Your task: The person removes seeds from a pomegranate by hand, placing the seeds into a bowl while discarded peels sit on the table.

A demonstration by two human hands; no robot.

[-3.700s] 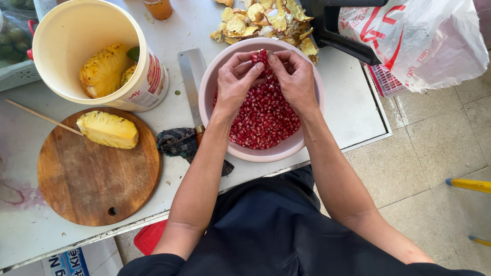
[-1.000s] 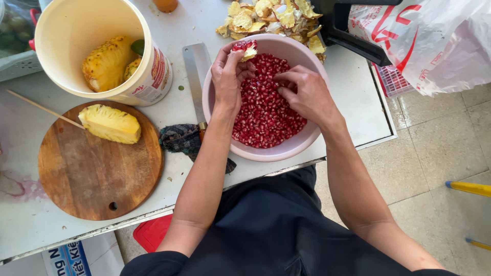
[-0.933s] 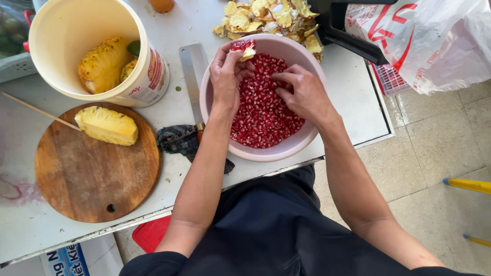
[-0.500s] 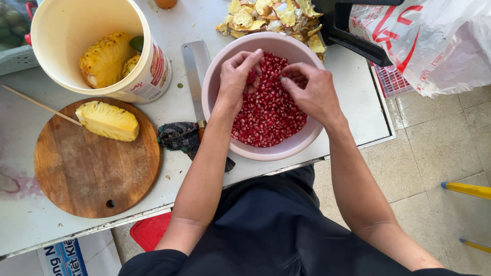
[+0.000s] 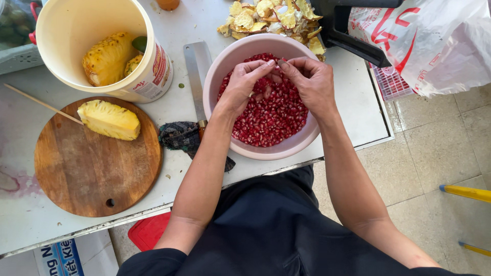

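Head view, looking straight down. Left hand (image 5: pixel 244 86) and right hand (image 5: pixel 308 82) both over pink bowl (image 5: pixel 221 65), fingertips meeting above the far half, thumbs and forefingers pinched together on something small; cannot tell what is pinched, too small and partly hidden. Hands close together, fingertips touching or nearly so. Red pomegranate seeds (image 5: pixel 271 120) filling the bowl beneath both palms, heaped toward the near side.

Pile of yellowish pomegranate peel (image 5: pixel 266 15) just beyond the fingertips, against the bowl's far rim. Cleaver blade (image 5: pixel 197 66) flat on white table (image 5: pixel 353 102), just to the left of the left hand, alongside the bowl wall. Dark crumpled cloth (image 5: pixel 179 137) beside the left forearm, at the handle end of the cleaver.

Round wooden cutting board (image 5: pixel 92 168) well to the left of the left arm, bearing a peeled pineapple piece (image 5: pixel 109 119) on a thin wooden skewer (image 5: pixel 41 104). Cream plastic bucket (image 5: pixel 82 30) beyond the board, holding another peeled pineapple (image 5: pixel 106 59).

White plastic bag with red print (image 5: pixel 434 41) well to the right of the right hand, past a black bracket (image 5: pixel 353 41). Tiled floor (image 5: pixel 440 148) to the right of the right forearm; yellow rod (image 5: pixel 468 193) lying on it.
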